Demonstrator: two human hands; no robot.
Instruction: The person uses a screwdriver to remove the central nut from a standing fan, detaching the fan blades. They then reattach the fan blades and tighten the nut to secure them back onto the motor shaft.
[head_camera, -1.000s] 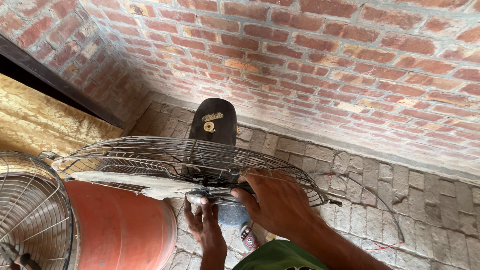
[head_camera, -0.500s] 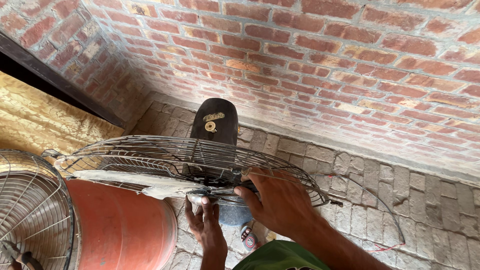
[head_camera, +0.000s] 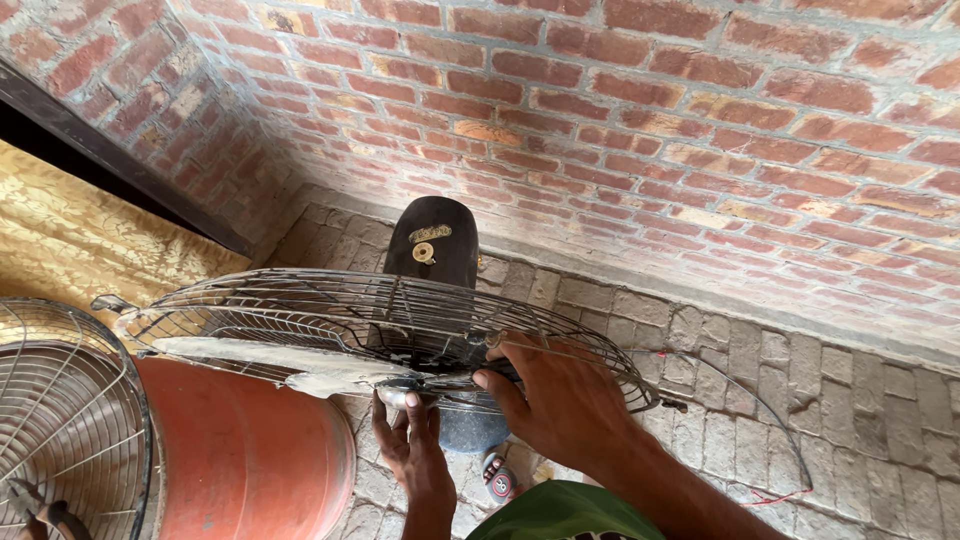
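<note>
The right hand (head_camera: 560, 400) grips the near rim of the wire fan guard (head_camera: 330, 320), fingers curled over it, while the left hand (head_camera: 415, 445) pinches the metal hub beneath, apparently mid-fastening, needing steady support next

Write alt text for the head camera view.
Two hands work at a fan's hub: the right hand grips the wire fan guard, the left hand reaches beneath the pale blade. An orange drum stands alongside, a brick wall behind.

brick-walled (head_camera: 620, 110) repair yard with dismantled fans (head_camera: 380, 320).
</note>
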